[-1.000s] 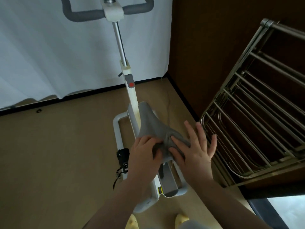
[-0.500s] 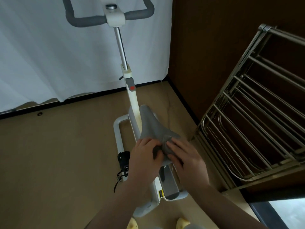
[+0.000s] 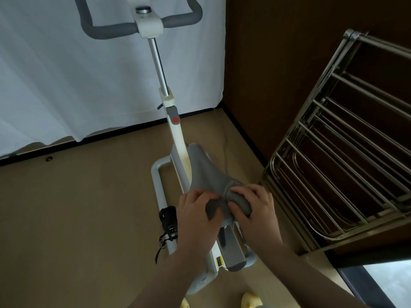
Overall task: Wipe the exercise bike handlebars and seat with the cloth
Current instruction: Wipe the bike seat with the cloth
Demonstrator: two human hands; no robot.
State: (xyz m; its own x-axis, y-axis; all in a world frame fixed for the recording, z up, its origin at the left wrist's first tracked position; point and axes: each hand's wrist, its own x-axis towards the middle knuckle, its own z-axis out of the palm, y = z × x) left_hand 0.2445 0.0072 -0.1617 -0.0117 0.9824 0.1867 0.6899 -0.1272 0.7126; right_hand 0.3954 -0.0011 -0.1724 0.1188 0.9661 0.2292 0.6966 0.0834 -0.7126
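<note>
The white exercise bike [image 3: 176, 138] stands below me on the floor. Its grey seat [image 3: 200, 167] points away from me, and the grey foam handlebars [image 3: 106, 30] are at the top of the view. A grey cloth [image 3: 222, 202] is bunched over the wide rear end of the seat. My left hand [image 3: 195, 214] grips the left part of the cloth, fingers curled into it. Close beside it, my right hand [image 3: 255, 207] grips the cloth's right part. The rear of the seat is hidden under the cloth and hands.
A folded metal drying rack [image 3: 333, 152] leans against the dark wooden wall [image 3: 278, 52] right beside my right hand. A white curtain [image 3: 66, 74] hangs behind the handlebars. A black strapped pedal [image 3: 168, 221] sticks out left of the frame. Yellow slippers [image 3: 250, 300] show at the bottom edge.
My right hand lay flat with fingers spread over the seat's right side; it has drawn in and curled onto the cloth. The left hand has kept its grip in about the same place.
</note>
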